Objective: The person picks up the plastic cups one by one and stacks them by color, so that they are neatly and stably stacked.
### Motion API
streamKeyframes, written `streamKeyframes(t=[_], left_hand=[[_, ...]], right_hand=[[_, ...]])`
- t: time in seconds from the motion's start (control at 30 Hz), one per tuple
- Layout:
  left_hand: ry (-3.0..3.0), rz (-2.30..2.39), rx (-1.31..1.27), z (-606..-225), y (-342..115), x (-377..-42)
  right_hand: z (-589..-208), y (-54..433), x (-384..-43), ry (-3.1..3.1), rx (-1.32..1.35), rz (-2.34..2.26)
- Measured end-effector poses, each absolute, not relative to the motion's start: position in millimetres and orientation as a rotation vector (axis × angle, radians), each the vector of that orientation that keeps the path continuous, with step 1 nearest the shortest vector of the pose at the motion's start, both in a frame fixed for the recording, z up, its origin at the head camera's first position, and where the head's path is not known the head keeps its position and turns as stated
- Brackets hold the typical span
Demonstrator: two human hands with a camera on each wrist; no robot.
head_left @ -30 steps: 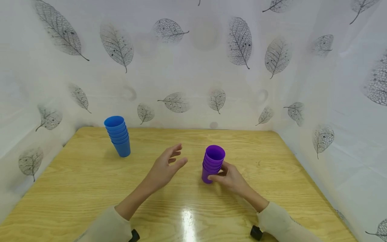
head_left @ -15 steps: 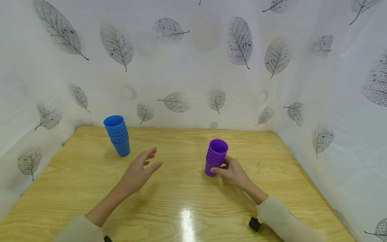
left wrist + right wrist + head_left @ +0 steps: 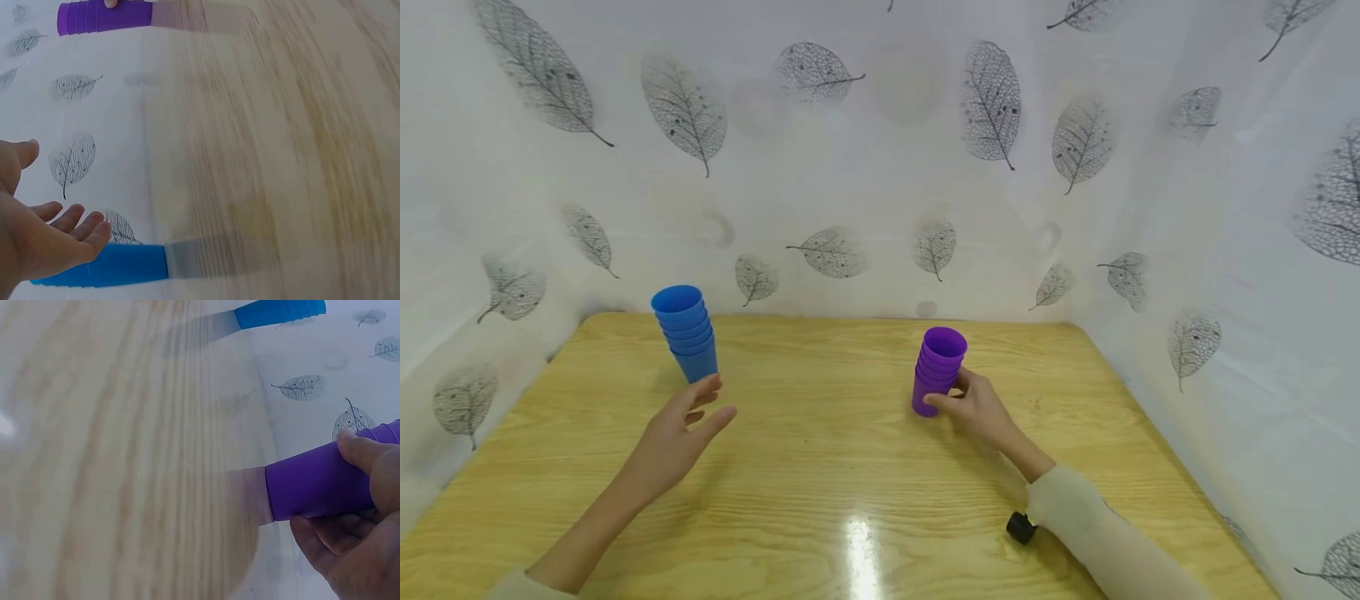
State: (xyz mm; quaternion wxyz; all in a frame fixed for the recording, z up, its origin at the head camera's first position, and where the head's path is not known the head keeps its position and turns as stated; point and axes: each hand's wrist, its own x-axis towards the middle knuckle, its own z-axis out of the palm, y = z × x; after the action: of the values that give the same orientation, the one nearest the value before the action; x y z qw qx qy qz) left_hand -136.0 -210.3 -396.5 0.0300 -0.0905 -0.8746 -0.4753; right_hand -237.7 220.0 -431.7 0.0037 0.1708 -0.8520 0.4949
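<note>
A stack of nested purple cups [image 3: 938,371] stands nearly upright right of the table's middle. My right hand [image 3: 981,408] grips its lower part, thumb on the near side; the right wrist view shows the fingers curled round the purple cups [image 3: 312,481]. At the back left stands a stack of nested blue cups [image 3: 688,333]. My left hand [image 3: 670,442] is just in front of it, fingers loosely extended and holding nothing. In the left wrist view the left hand [image 3: 50,240] partly covers the blue cups [image 3: 134,262]; whether it touches them I cannot tell.
Both stacks are on a light wood-grain table [image 3: 820,467] with a glossy surface. A white curtain [image 3: 880,150] printed with grey leaves encloses the back and sides. A small black device [image 3: 1021,527] is at the right sleeve.
My left hand has moved left across the table to the blue cups. The right hand has shifted the purple cups slightly toward the back. The blue cups have stayed in place.
</note>
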Motion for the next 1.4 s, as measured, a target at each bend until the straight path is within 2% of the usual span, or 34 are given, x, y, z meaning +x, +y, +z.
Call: streamKeyframes(t=[0.7,1.4], left_hand=[[-2.722,-1.239,-0.035,-395.4,-305.6,-134.4],[-2.734,-1.158,0.045,-394.9,-326.0,-158.2]], right_hand=[[-429.3,215.5,-281.1,-2.682,0.408,1.454],[-432.5,196.6,-316.6,-2.645,0.341,1.521]])
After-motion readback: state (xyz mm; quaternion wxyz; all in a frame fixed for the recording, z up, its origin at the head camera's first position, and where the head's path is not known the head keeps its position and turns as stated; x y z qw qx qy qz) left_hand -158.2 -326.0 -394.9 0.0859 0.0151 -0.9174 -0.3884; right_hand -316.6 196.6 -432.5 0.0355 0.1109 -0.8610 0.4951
